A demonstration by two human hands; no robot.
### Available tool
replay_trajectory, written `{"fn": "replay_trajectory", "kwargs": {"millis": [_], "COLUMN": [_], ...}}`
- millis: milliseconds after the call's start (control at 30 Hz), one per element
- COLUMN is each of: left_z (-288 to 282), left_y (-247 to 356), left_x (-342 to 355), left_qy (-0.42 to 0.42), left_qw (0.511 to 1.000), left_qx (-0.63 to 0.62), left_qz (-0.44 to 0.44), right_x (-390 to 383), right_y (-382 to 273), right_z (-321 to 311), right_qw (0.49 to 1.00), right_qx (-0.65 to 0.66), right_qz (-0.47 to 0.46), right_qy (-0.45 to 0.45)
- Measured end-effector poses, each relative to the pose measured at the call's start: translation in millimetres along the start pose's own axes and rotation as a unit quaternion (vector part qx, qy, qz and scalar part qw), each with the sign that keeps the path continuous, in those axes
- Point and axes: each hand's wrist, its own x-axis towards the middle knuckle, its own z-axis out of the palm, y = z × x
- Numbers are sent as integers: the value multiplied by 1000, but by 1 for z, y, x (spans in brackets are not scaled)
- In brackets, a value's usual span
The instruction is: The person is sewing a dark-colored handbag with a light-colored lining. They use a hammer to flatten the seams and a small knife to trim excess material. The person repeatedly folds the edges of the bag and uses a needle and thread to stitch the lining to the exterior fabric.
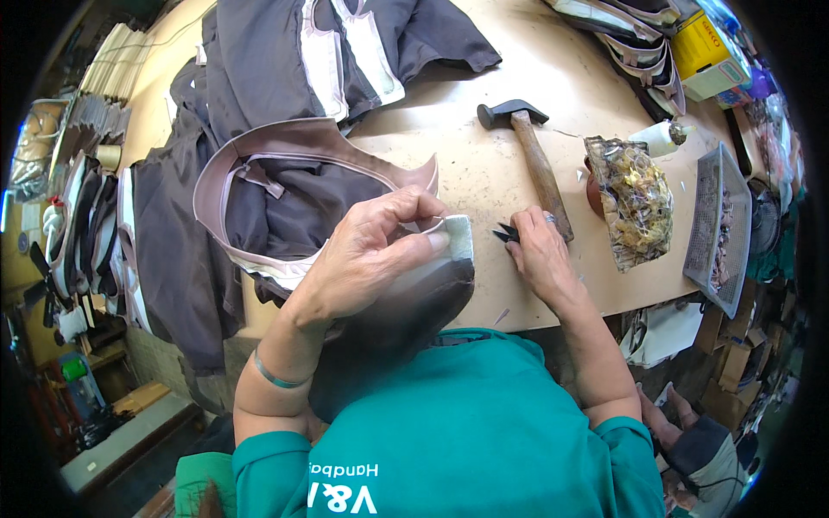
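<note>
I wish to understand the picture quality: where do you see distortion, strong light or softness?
In the head view, fisheye curving bends the near edge of the tabletop and the corners go black; light looks strongest on the tabletop's upper part; the dark piece below the left hand is hazy and soft, while the hammer looks fairly crisp.

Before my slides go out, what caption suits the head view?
Left hand pinching a pale-edged dark piece, right hand holding a black tool.
</note>
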Motion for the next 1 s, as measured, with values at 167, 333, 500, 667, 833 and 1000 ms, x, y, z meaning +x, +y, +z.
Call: {"fn": "replay_trajectory", "kwargs": {"millis": [167,333,500,667,833,1000], "left_z": [7,9,8,12,8,4], "left_y": [0,-8,-12,-12,-15,-9], "left_x": [2,6,9,12,15,14], "left_qy": [6,12,10,-10,-44,-39], "left_qw": [999,999,999,994,997,996], "left_qx": [-43,-3,36,92,42,-35], "left_qz": [-20,-35,-35,-58,-50,-71], "right_x": [-4,-3,-4,1,8,7], "right_y": [1,-26,-49,-68,-62,-59], "right_z": [4,-26,-54,-59,-65,-62], "right_qw": [978,643,730,792,705,663], "right_qx": [202,740,663,600,676,713], "right_qz": [32,186,96,62,114,120], "right_qy": [35,-73,-136,-88,-181,-194]}}
